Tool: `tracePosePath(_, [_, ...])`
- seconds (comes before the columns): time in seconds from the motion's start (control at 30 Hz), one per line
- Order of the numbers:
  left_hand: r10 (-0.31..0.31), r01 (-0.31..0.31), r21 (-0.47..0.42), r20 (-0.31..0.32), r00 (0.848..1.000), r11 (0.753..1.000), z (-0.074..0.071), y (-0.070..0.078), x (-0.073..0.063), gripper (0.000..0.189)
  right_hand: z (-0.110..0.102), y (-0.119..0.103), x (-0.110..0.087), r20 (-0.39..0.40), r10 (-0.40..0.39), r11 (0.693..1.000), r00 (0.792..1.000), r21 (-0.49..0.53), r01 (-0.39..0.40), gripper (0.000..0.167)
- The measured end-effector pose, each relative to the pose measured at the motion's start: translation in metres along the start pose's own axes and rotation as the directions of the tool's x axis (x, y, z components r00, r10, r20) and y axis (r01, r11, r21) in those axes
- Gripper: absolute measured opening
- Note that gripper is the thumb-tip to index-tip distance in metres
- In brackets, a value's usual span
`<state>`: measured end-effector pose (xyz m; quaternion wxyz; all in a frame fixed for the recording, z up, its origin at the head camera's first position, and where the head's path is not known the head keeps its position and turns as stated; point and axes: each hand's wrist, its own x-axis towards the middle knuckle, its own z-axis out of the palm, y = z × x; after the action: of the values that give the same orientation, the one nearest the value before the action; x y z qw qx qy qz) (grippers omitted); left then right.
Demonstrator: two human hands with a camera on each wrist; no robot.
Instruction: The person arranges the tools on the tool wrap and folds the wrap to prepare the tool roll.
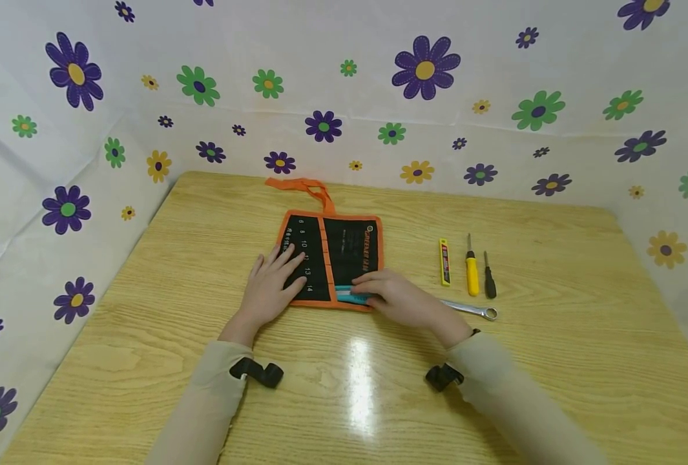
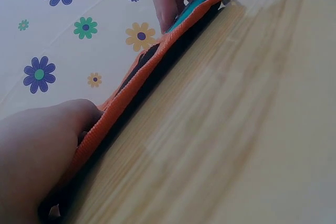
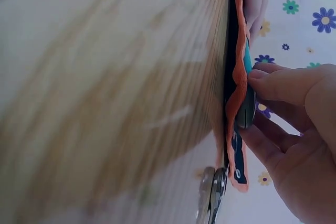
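Note:
A black tool pouch (image 1: 349,242) with orange trim lies unfolded on the table. My left hand (image 1: 269,284) rests on its numbered left panel, fingers spread. Across the lower end of the right panel lies a teal utility knife (image 1: 352,296), partly covered by my right hand (image 1: 404,298). In the right wrist view, the thumb and fingers of that hand (image 3: 299,114) pinch the knife's dark, slotted end (image 3: 245,109) right at the pouch's orange edge (image 3: 239,85). From the left wrist, the knife's teal side (image 2: 186,15) shows above the trim.
To the right of the pouch lie a narrow yellow box (image 1: 445,261), a yellow-handled screwdriver (image 1: 472,274) and a smaller black-handled screwdriver (image 1: 489,284). A wrench (image 1: 471,310) lies partly behind my right wrist. An orange strap (image 1: 303,185) trails from the pouch toward the flowered backdrop (image 1: 367,97).

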<state>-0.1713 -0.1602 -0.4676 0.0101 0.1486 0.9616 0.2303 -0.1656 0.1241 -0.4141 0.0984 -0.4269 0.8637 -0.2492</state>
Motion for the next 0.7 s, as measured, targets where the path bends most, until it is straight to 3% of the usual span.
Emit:
tracePosePath(0.23, [0.003, -0.003, 0.000, -0.008, 1.000, 1.000, -0.001, 0.001, 0.000, 0.054, 0.005, -0.009, 0.013, 0.004, -0.029, 0.999, 1.000, -0.039, 0.029, 0.032])
tracePosePath(0.7, [-0.004, 0.005, 0.007, -0.014, 1.000, 1.000, -0.001, 0.001, 0.000, 0.053, 0.013, -0.014, 0.026, 0.014, 0.027, 1.000, 1.000, -0.006, -0.027, 0.034])
